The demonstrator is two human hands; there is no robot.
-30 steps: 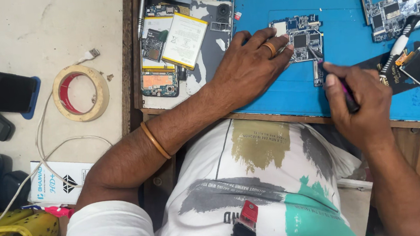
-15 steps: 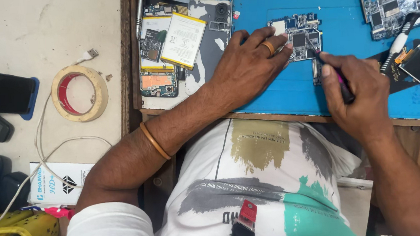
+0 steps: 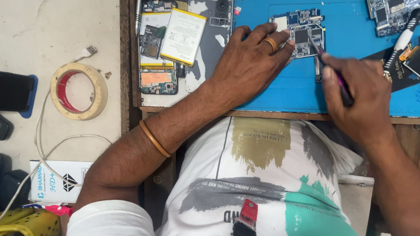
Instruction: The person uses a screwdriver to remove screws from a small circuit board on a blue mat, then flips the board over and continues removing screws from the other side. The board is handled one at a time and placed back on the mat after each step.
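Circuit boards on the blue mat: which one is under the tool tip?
The middle circuit board, pinned by the left hand, with the right hand's tool on it. The other board lies untouched at the mat's far right.

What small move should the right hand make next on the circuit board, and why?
Probably lower the tool tip a little onto the board and work at the spot beside the dark chip. The right hand holds the tool like a pen, its tip at the board's right edge, and the left hand presses its fingertips on the board's left side, so it looks steadied.
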